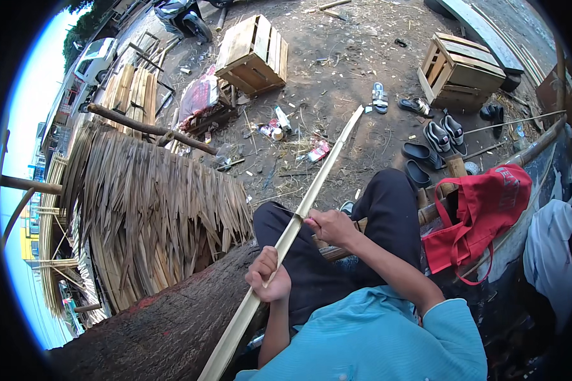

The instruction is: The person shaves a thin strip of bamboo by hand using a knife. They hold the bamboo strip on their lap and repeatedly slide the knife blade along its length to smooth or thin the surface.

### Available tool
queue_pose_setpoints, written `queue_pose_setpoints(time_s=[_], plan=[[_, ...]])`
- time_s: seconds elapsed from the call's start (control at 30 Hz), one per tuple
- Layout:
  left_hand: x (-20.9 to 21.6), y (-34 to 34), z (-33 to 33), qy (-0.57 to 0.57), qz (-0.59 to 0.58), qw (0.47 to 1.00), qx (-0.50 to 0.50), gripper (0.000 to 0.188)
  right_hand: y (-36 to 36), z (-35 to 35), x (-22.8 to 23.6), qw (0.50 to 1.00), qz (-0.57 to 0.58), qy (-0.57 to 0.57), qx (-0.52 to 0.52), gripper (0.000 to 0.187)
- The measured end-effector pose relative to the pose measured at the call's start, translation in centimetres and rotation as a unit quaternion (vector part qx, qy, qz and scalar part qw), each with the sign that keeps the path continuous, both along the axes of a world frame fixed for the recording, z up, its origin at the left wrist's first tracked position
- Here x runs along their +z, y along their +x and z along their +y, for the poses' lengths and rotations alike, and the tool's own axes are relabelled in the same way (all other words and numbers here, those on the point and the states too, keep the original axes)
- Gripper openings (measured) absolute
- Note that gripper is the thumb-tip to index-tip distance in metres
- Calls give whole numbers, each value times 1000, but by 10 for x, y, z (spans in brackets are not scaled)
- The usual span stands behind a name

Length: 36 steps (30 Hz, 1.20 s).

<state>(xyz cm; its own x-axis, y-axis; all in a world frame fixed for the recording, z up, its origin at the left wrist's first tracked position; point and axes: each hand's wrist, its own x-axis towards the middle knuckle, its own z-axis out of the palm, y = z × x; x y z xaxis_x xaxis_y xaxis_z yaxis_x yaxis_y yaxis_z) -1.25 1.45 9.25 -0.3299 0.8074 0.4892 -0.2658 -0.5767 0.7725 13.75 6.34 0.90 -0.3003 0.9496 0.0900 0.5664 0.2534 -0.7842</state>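
Note:
A long, pale strip of split bamboo or wood [329,164] runs diagonally over my lap, from the lower edge up toward the ground ahead. My left hand [268,275] is wrapped round its lower part. Farther up, my right hand [332,227] is closed in a fist against the strip's right side. A small dark piece [298,218], perhaps a blade, crosses the strip beside the right thumb; what that fist holds is mostly hidden. Both hands are above my dark trousers [388,206], with the strip passing between my left knee and the right fist.
Dry leaf thatch [159,184] and a thick trunk [152,324] lie on the left. A red bag [489,206] and white cloth [553,247] are at right. Ahead are wooden crates [251,54], several shoes [437,136], scattered litter [319,150] and a parked motorbike [183,18].

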Motion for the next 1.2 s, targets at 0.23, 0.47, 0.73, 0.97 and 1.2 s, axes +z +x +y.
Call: queue_pose_setpoints(time_s=[0.23, 0.47, 0.73, 0.97, 1.2], plan=[[1, 11, -9, 11, 15, 1000, 2, 39, 9, 0, -17, 997, 31, 74, 5, 30], [-2, 5, -19, -17, 15, 999, 25, 36, 7, -14, -5, 999, -10, 24, 40, 29], [-5, 2, -12, -15, 14, 1000, 15, 35, 16, -3, -4, 998, -36, -14, 46, 30], [-10, -2, -12, -6, 18, 1000, 5, 35, 4, -9, -1, 999, -8, 19, 28, 29], [-11, 3, -18, -10, 46, 999, -11, 33, 29, 7, -26, 993, -112, -32, 10, 32]])
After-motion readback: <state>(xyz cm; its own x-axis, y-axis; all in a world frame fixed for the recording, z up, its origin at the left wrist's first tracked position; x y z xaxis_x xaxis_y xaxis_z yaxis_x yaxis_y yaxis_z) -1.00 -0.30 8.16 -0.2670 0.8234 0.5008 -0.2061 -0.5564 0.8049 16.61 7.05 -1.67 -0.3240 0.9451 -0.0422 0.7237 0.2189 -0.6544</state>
